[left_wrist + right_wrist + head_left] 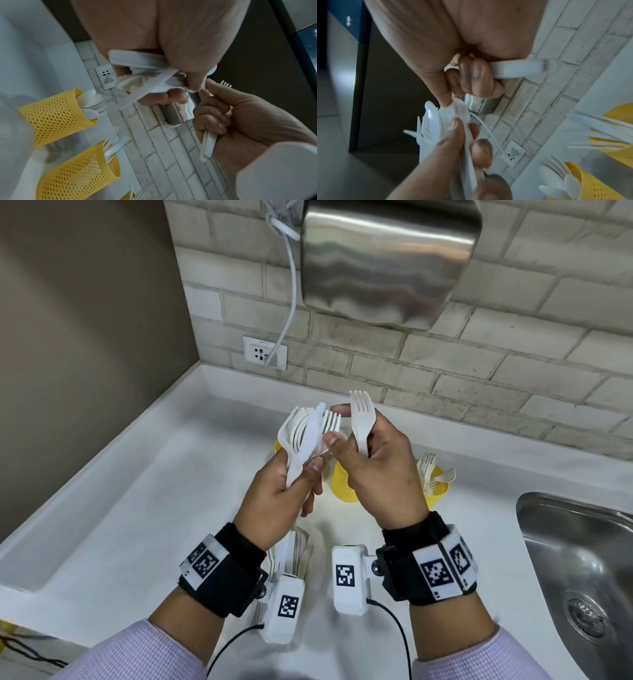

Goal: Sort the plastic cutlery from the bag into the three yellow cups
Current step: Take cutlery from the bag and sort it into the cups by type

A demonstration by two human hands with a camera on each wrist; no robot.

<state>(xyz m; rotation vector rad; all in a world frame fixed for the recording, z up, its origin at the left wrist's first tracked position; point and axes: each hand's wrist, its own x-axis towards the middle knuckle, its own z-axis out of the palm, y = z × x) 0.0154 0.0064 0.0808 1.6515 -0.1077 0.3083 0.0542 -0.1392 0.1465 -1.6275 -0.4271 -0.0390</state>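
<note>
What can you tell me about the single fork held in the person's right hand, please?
The fork is white, plain plastic by its look, with four tines and a flat handle. It stands roughly upright, tines up, above the yellow cups. The right hand grips its handle with curled fingers, so the handle's lower end pokes out below the fist in the left wrist view. Its tines rise clear of the hand. It stays apart from the mixed cutlery bundle in the left hand, which the right thumb and forefinger reach toward.
</note>
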